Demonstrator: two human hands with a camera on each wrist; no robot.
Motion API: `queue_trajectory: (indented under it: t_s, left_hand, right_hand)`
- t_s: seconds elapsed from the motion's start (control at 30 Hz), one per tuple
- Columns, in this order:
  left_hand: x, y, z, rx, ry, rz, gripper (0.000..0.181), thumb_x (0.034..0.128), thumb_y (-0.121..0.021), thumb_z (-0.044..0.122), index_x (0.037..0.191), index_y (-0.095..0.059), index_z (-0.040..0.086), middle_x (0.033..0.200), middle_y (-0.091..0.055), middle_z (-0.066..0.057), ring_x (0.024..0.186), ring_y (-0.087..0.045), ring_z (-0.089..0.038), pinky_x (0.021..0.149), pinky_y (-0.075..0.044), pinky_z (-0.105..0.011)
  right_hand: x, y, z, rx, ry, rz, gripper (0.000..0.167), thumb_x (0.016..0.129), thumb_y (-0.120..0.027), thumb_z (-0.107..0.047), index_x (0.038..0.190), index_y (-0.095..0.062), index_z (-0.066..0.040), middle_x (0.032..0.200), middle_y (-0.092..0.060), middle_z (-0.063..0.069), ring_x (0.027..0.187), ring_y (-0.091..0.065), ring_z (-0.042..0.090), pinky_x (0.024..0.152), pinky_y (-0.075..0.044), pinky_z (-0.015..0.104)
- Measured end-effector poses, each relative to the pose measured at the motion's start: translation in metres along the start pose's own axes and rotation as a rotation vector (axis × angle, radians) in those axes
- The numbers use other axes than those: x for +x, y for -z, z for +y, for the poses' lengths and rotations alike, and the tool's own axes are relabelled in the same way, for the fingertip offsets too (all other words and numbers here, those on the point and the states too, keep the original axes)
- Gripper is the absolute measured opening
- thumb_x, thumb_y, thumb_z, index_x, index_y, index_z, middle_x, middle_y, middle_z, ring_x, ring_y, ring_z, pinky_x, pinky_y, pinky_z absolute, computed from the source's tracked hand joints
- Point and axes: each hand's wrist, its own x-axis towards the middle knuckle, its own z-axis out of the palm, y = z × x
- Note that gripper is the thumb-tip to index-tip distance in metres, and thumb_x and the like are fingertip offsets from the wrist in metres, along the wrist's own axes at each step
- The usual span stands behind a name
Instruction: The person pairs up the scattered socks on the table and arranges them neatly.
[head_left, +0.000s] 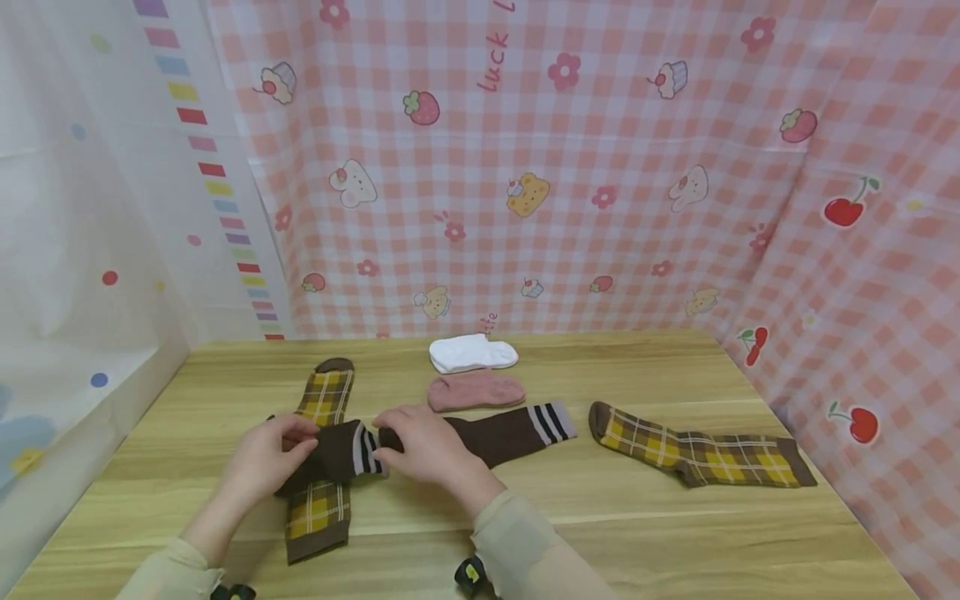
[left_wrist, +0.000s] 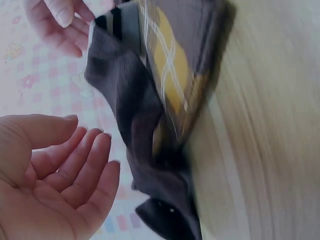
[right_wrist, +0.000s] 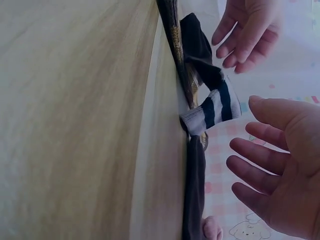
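A dark brown sock with a striped cuff lies across a yellow plaid sock, as the left wrist view also shows the brown sock against the plaid one. Over its left part is my left hand, fingers loosely bent and holding nothing in the left wrist view. My right hand hovers by the striped cuff; its fingers are spread in the right wrist view. Beneath my right hand a second brown sock extends right, partly hidden.
Behind these lie a pink sock and a white sock. Another yellow plaid sock is on the right of the wooden table. Patterned cloths hang at the back and both sides.
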Motion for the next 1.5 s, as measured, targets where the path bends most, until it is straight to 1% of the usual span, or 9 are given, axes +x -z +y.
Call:
queue_trajectory:
  t_s: [0.13,0.37,0.67,0.77,0.9,1.03,1.2,1.37,1.5]
  left_hand:
    - [0.0,0.006,-0.007,0.024,-0.014,0.031,0.014,0.0885,-0.07,0.002,0.101,-0.068,-0.004,0.092,-0.07,-0.013,0.081,-0.067,-0.03,0.076,-0.053,-0.051]
    - [0.0,0.02,-0.024,0.106,-0.049,0.074,0.018,0.0881,-0.069,0.002,0.103,-0.066,-0.007,0.091,-0.069,-0.017,0.081,-0.066,-0.033,0.073,-0.052,-0.052]
    - [0.004,0.033,-0.04,0.187,-0.056,0.103,0.022,0.0869,-0.068,0.0,0.105,-0.064,-0.012,0.095,-0.067,-0.027,0.088,-0.064,-0.043,0.077,-0.049,-0.059]
    - [0.003,0.036,-0.047,0.202,-0.056,0.117,0.024,0.0863,-0.068,0.001,0.106,-0.063,-0.012,0.099,-0.066,-0.029,0.089,-0.064,-0.045,0.078,-0.048,-0.06]
    - [0.003,0.039,-0.052,0.213,-0.054,0.117,0.027,0.085,-0.07,0.003,0.107,-0.063,-0.012,0.1,-0.066,-0.03,0.09,-0.063,-0.046,0.077,-0.048,-0.06]
    - [0.005,0.038,-0.056,0.232,-0.041,0.078,0.034,0.0855,-0.071,0.008,0.111,-0.062,-0.013,0.103,-0.065,-0.031,0.092,-0.063,-0.048,0.077,-0.048,-0.061]
    - [0.008,0.034,-0.06,0.253,-0.013,0.009,0.043,0.0883,-0.071,0.013,0.119,-0.059,-0.015,0.11,-0.063,-0.035,0.097,-0.061,-0.051,0.079,-0.048,-0.062]
    - [0.009,0.031,-0.062,0.272,0.004,-0.035,0.049,0.0891,-0.071,0.016,0.123,-0.056,-0.016,0.118,-0.058,-0.037,0.1,-0.059,-0.053,0.082,-0.048,-0.062]
    - [0.009,0.03,-0.064,0.29,0.015,-0.065,0.052,0.0893,-0.071,0.018,0.125,-0.054,-0.016,0.12,-0.057,-0.038,0.103,-0.058,-0.054,0.083,-0.047,-0.063]
  right_hand:
    - [0.002,-0.002,0.003,0.015,0.003,-0.004,0.036,0.097,-0.066,-0.031,0.128,-0.064,-0.013,0.126,-0.065,0.002,0.119,-0.057,0.017,0.103,-0.041,0.026]
    - [0.005,-0.006,0.006,0.016,-0.012,-0.011,0.035,0.096,-0.066,-0.028,0.128,-0.064,-0.012,0.126,-0.065,0.001,0.12,-0.056,0.016,0.104,-0.04,0.025]
    - [0.008,-0.01,0.007,0.026,-0.034,-0.008,0.034,0.098,-0.064,-0.028,0.128,-0.064,-0.014,0.127,-0.064,0.001,0.121,-0.056,0.016,0.103,-0.04,0.025]
    - [0.01,-0.011,0.007,0.03,-0.042,-0.01,0.034,0.097,-0.065,-0.028,0.128,-0.064,-0.014,0.127,-0.064,0.001,0.121,-0.055,0.017,0.104,-0.04,0.026]
    - [0.012,-0.013,0.006,0.021,-0.041,-0.012,0.036,0.097,-0.065,-0.028,0.129,-0.063,-0.014,0.129,-0.063,0.001,0.123,-0.054,0.017,0.106,-0.038,0.026]
    - [0.015,-0.013,0.003,0.013,-0.038,-0.02,0.038,0.096,-0.066,-0.025,0.132,-0.061,-0.013,0.132,-0.061,0.002,0.126,-0.053,0.018,0.107,-0.037,0.027]
    - [0.018,-0.015,0.001,0.011,-0.044,-0.046,0.042,0.097,-0.065,-0.022,0.137,-0.058,-0.012,0.135,-0.06,0.003,0.128,-0.051,0.019,0.108,-0.036,0.027]
    - [0.022,-0.017,0.0,0.047,-0.046,-0.097,0.046,0.098,-0.065,-0.02,0.141,-0.053,-0.01,0.139,-0.057,0.005,0.13,-0.05,0.019,0.108,-0.036,0.026]
    - [0.024,-0.018,-0.002,0.069,-0.019,-0.141,0.05,0.098,-0.064,-0.021,0.145,-0.049,-0.009,0.141,-0.055,0.006,0.13,-0.05,0.017,0.107,-0.037,0.024]
